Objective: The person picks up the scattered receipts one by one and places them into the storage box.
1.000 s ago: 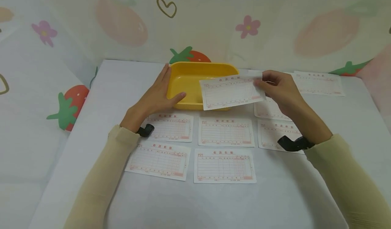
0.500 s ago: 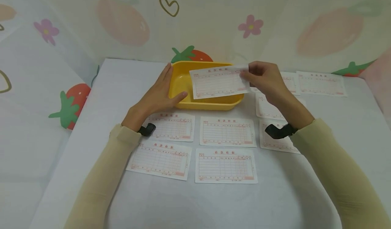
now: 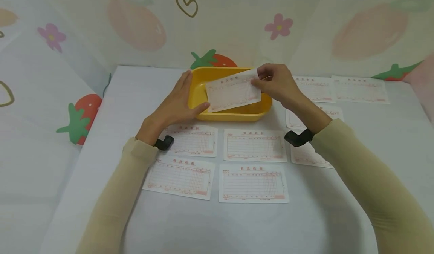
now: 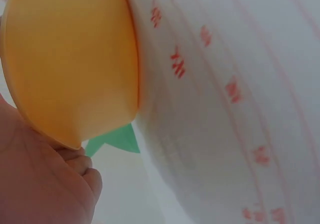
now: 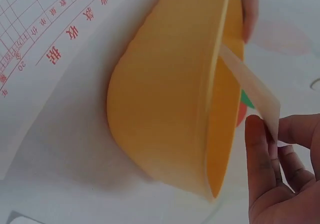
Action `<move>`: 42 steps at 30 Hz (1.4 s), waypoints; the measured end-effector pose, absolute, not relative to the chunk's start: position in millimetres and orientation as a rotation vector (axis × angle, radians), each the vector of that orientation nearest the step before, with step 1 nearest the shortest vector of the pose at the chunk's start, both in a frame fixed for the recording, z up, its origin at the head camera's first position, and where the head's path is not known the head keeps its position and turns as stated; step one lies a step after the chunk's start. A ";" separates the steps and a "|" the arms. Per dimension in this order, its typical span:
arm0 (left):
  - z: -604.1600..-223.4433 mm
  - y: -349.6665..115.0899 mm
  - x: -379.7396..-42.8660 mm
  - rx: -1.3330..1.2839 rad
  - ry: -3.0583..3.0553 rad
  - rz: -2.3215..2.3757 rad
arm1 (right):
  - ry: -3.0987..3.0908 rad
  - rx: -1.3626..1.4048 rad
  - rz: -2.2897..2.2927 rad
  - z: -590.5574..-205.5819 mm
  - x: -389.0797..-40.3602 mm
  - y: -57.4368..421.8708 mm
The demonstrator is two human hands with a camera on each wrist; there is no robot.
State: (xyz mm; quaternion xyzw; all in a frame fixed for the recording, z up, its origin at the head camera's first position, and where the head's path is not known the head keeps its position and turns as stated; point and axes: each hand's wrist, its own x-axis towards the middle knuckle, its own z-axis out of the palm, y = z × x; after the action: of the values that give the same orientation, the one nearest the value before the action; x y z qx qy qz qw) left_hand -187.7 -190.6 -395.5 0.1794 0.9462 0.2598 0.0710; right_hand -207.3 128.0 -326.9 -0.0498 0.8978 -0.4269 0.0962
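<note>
In the head view my right hand (image 3: 279, 84) pinches the right end of a printed receipt slip (image 3: 232, 91) between thumb and fingers. The slip is tilted, over the yellow plastic tray (image 3: 234, 117), and its lower left corner is close to my left thumb. My left hand (image 3: 174, 105) rests against the tray's left side with its fingers straight, the thumb at the near rim. In the right wrist view the slip (image 5: 257, 91) slants over the tray's rim (image 5: 211, 109) into its opening. The left wrist view shows the tray's wall (image 4: 75, 59) beside my palm.
Several similar slips lie on the white table: one (image 3: 254, 144) and another (image 3: 253, 183) in front of the tray, one (image 3: 178, 176) near my left forearm, and one (image 3: 361, 90) at the back right. A patterned cloth (image 3: 237, 28) hangs behind the table.
My right hand has carried the slip leftward, from the tray's right front edge to over its opening, and the slip tilts more. My left hand has stayed on the tray.
</note>
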 end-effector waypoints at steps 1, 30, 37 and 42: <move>-395.0 -190.8 -188.0 0.543 2.850 0.776 | 2.663 -0.158 -1.253 -328.3 -208.2 125.7; -400.4 -187.1 -189.3 0.534 2.810 0.760 | 2.838 -0.349 -1.166 -339.6 -148.2 186.7; -400.7 -186.5 -189.7 0.541 2.812 0.761 | 2.895 -0.309 -1.182 -349.8 -120.0 219.0; -401.1 -187.3 -190.2 0.535 2.817 0.747 | 2.942 -0.346 -1.169 -360.6 -100.0 237.2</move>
State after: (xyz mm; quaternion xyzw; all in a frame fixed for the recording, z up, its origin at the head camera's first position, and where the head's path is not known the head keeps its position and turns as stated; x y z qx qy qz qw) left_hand -190.2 -187.3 -401.1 0.1799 0.9469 0.2510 0.0894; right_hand -100.0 237.2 -360.6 -0.1087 0.9236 -0.3671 -0.0217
